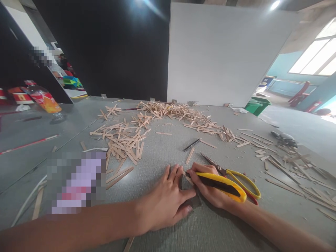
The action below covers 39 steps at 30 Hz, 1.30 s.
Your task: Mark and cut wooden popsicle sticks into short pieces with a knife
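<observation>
Over the grey textured surface (162,154), the right hand (208,193) is curling its grip tightly around a yellow-and-black plastic-handled cutter (223,185); a thin wooden stick (187,177) is lying between both hands, the left hand (164,201) spreading its grip flat.

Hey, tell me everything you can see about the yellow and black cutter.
The cutter has a long, rounded yellow body, apparently plastic, with a black panel along its side. It slants across the right hand, which holds it: the broad rear end points toward the right forearm, the narrow front toward the left hand's fingertips. The rear overlaps the scissors in view. Its blade cannot be clearly made out.
</observation>
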{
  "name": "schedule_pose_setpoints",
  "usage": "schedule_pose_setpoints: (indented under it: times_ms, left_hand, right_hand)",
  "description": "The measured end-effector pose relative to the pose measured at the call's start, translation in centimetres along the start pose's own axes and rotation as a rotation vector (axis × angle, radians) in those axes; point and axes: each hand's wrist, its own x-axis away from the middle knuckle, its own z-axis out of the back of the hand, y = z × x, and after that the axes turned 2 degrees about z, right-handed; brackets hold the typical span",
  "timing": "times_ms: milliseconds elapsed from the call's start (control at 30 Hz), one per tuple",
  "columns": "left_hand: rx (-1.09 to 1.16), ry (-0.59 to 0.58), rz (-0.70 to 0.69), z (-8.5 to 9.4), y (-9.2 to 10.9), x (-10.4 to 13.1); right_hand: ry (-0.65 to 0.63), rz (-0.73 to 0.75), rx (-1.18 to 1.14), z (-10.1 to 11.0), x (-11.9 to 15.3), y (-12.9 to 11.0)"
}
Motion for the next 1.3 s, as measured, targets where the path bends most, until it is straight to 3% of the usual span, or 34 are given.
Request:
schedule_pose_setpoints:
  times_ms: [500, 633, 1300]
  left_hand:
    - [-0.021, 0.001, -0.049, -0.13, -0.04, -0.03]
    - [-0.032, 0.007, -0.053, -0.31, -0.12, -0.02]
    - [-0.028, -0.026, -0.055, -0.07, -0.15, -0.24]
  right_hand:
    - [-0.057, -0.121, -0.098, 0.49, 0.42, -0.32]
    - [0.016, -0.193, -0.106, 0.74, 0.70, -0.60]
    - [-0.074, -0.210, -0.141, 0.73, -0.21, -0.57]
